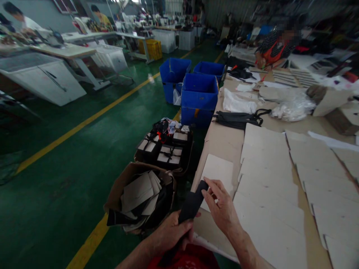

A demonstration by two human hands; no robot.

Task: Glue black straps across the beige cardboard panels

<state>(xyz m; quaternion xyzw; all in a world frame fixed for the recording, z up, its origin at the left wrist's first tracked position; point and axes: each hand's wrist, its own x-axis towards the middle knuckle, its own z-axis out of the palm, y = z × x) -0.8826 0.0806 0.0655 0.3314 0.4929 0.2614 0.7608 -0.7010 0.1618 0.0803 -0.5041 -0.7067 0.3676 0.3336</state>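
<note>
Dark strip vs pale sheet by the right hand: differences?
Colour: the dark strip is near-black; the pale sheet is off-white. Shape: the strip is narrow, the sheet broad. Pose: the strip is held by the left hand and right hand; the sheet lies flat on the table.

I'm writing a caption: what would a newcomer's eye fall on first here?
Probably the three bright-blue, open-topped bins, mid-picture on the green floor, left of the long tan-topped table. Next, the overlapping pale, flat sheets in columns on its right side. Closest, the bare left hand grips a dark, narrow strip, the right hand touching its upper end.
</note>
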